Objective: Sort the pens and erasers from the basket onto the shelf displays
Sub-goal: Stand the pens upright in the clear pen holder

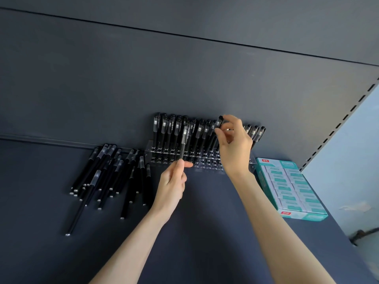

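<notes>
Black capped pens (164,130) stand in the clear acrylic holed rack (209,163) at the back of the dark shelf (205,212). In front of the rack, the left hand (171,186) pinches an upright black pen (183,144) by its lower end. Above the rack, the right hand (233,146) pinches the cap of a tilted pen (219,121). A loose pile of black pens (110,173) lies left of the rack, and a teal box of erasers (291,185) sits to its right.

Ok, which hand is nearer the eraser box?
Right. The right hand, pinching a pen, is left of the eraser box; the left hand, holding another pen, is farther left.

The pens (111,171) before me looked matt black plastic (caps (95,177) clear, glossy), the rack (207,165) clear acrylic, the shelf (205,214) matt.
</notes>
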`<move>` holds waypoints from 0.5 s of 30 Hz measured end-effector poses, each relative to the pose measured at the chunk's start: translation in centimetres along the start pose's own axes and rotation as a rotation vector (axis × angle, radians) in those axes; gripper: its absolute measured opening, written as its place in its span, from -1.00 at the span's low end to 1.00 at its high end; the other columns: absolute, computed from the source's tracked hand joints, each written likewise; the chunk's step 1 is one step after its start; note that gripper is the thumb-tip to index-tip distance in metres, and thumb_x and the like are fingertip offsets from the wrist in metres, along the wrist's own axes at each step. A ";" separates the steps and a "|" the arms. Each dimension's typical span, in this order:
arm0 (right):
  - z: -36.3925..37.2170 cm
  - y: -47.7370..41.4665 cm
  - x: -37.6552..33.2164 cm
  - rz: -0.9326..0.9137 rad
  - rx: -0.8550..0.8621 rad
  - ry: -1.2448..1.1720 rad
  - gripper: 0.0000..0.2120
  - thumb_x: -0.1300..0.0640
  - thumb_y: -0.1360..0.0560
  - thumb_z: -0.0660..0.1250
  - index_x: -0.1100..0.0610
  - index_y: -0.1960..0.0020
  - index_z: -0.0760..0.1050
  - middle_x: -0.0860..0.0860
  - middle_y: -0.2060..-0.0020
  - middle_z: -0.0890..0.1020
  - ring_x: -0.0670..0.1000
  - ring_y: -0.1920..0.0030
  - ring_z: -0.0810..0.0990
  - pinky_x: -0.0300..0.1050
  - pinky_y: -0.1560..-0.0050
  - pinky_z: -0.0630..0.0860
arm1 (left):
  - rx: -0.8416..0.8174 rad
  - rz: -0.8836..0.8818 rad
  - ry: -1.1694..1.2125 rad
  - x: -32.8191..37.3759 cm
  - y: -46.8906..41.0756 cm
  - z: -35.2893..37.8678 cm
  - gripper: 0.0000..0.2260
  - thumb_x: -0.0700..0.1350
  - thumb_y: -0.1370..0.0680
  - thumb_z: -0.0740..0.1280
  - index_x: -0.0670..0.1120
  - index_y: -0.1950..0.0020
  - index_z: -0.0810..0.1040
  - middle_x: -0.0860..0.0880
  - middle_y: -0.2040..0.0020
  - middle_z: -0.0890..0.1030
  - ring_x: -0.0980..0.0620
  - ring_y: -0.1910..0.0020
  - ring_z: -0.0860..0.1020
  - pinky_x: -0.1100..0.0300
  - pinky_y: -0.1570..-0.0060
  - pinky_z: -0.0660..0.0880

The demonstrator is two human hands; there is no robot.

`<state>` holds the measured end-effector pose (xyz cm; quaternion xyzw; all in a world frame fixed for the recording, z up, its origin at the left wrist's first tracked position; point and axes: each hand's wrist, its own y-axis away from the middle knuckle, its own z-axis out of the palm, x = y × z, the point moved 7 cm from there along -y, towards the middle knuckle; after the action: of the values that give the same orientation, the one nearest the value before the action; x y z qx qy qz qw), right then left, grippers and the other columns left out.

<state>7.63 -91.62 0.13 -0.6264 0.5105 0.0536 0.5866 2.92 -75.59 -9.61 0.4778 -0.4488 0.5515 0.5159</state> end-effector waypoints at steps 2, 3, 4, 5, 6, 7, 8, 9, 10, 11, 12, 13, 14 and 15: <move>0.5 0.4 0.3 -0.015 -0.037 0.053 -0.75 0.29 -0.49 0.34 0.18 -0.16 0.49 -0.03 0.19 0.54 0.01 0.23 0.53 -0.06 0.12 0.54 | -0.003 0.007 -0.012 0.1 0.0 0.1 -0.69 0.04 -0.65 0.09 -0.08 0.00 0.56 0.05 0.43 0.20 0.13 0.51 0.11 0.32 0.56 0.10; 0.8 0.6 0.5 -0.021 -0.058 0.078 -0.76 0.29 -0.49 0.34 0.18 -0.15 0.50 -0.04 0.20 0.54 0.01 0.24 0.53 0.01 0.12 0.55 | -0.003 0.010 -0.016 0.1 0.0 0.1 -0.69 0.04 -0.65 0.08 -0.08 0.00 0.56 0.05 0.43 0.20 0.13 0.51 0.11 0.32 0.56 0.11; 1.0 0.8 0.6 -0.022 -0.076 0.095 -0.76 0.29 -0.49 0.33 0.18 -0.15 0.50 -0.05 0.21 0.54 0.02 0.25 0.53 0.05 0.12 0.55 | -0.005 0.012 -0.019 0.1 0.0 0.1 -0.68 0.04 -0.65 0.08 -0.08 0.00 0.56 0.05 0.43 0.20 0.13 0.51 0.12 0.33 0.56 0.11; 1.1 0.9 0.8 -0.020 -0.086 0.102 -0.76 0.29 -0.49 0.33 0.18 -0.15 0.50 -0.06 0.22 0.53 0.02 0.26 0.53 0.09 0.13 0.55 | -0.006 0.012 -0.020 0.1 0.1 0.1 -0.68 0.04 -0.65 0.08 -0.07 0.00 0.56 0.05 0.43 0.20 0.13 0.51 0.12 0.33 0.56 0.12; 1.1 1.0 0.9 -0.016 -0.085 0.103 -0.77 0.29 -0.49 0.33 0.17 -0.15 0.50 -0.07 0.22 0.52 0.03 0.27 0.53 0.11 0.14 0.55 | -0.009 0.011 -0.021 0.1 0.1 0.2 -0.68 0.04 -0.65 0.07 -0.07 0.00 0.56 0.05 0.43 0.20 0.13 0.51 0.12 0.33 0.56 0.12; 1.0 1.1 1.0 -0.014 -0.081 0.102 -0.77 0.29 -0.49 0.32 0.17 -0.14 0.51 -0.08 0.22 0.52 0.03 0.27 0.52 0.12 0.16 0.55 | -0.011 0.011 -0.022 0.1 0.0 0.2 -0.68 0.04 -0.65 0.07 -0.07 0.00 0.56 0.04 0.42 0.20 0.14 0.51 0.12 0.33 0.56 0.12; 0.9 1.1 1.0 -0.016 -0.075 0.105 -0.78 0.29 -0.49 0.32 0.16 -0.14 0.51 -0.08 0.21 0.53 0.03 0.28 0.52 0.13 0.17 0.55 | -0.015 0.011 -0.024 0.1 0.0 0.2 -0.69 0.03 -0.65 0.08 -0.07 0.00 0.56 0.04 0.42 0.20 0.14 0.51 0.12 0.33 0.56 0.12; 0.7 1.2 0.8 -0.023 -0.069 0.112 -0.78 0.29 -0.49 0.32 0.16 -0.13 0.52 -0.07 0.20 0.53 0.02 0.29 0.52 0.12 0.18 0.55 | -0.020 0.014 -0.033 0.0 0.0 0.3 -0.69 0.03 -0.65 0.08 -0.07 0.01 0.57 0.04 0.42 0.20 0.14 0.51 0.13 0.34 0.55 0.12; 0.5 1.3 0.7 -0.028 -0.058 0.118 -0.77 0.29 -0.49 0.33 0.16 -0.14 0.52 -0.06 0.18 0.53 0.00 0.29 0.51 0.11 0.19 0.55 | -0.026 0.019 -0.047 0.0 0.0 0.4 -0.70 0.03 -0.65 0.09 -0.07 0.01 0.57 0.06 0.43 0.21 0.14 0.51 0.14 0.35 0.54 0.13; 0.2 1.4 0.5 -0.022 -0.043 0.115 -0.77 0.28 -0.49 0.33 0.16 -0.14 0.52 -0.05 0.16 0.53 -0.03 0.29 0.50 0.06 0.18 0.56 | -0.031 0.027 -0.068 -0.1 0.0 0.4 -0.70 0.03 -0.65 0.10 -0.06 0.01 0.57 0.08 0.43 0.22 0.15 0.51 0.16 0.37 0.53 0.15; -0.1 1.5 0.4 0.002 -0.026 0.095 -0.77 0.27 -0.49 0.34 0.16 -0.15 0.51 -0.04 0.15 0.54 -0.08 0.29 0.49 -0.04 0.18 0.56 | -0.039 0.036 -0.092 -0.1 0.0 0.5 -0.71 0.02 -0.65 0.10 -0.05 0.01 0.57 0.11 0.44 0.22 0.16 0.51 0.19 0.39 0.51 0.18; -0.4 1.7 0.2 0.037 -0.019 0.048 -0.78 0.25 -0.50 0.34 0.15 -0.14 0.51 -0.02 0.16 0.56 -0.14 0.29 0.48 -0.19 0.18 0.52 | -0.049 0.047 -0.113 -0.1 0.1 0.7 -0.72 0.02 -0.65 0.11 -0.05 0.01 0.57 0.13 0.45 0.22 0.16 0.51 0.22 0.39 0.51 0.21; -0.6 2.0 0.0 0.080 -0.030 -0.027 -0.80 0.23 -0.50 0.35 0.13 -0.13 0.50 -0.02 0.19 0.58 -0.18 0.29 0.49 -0.31 0.20 0.48 | -0.062 0.057 -0.128 -0.1 0.1 0.8 -0.73 0.01 -0.65 0.11 -0.05 0.02 0.58 0.13 0.45 0.22 0.16 0.50 0.22 0.39 0.50 0.23; -0.6 2.3 -0.2 0.127 -0.064 -0.117 -0.82 0.19 -0.50 0.35 0.10 -0.10 0.50 -0.04 0.22 0.59 -0.20 0.27 0.52 -0.35 0.20 0.46 | -0.076 0.065 -0.139 -0.1 0.1 1.0 -0.73 0.01 -0.64 0.12 -0.05 0.02 0.58 0.13 0.44 0.21 0.16 0.49 0.22 0.40 0.50 0.21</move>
<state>5.60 -91.45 -1.09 -0.6070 0.5120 0.1432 0.5906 2.83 -76.57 -9.60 0.4801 -0.5193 0.5159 0.4835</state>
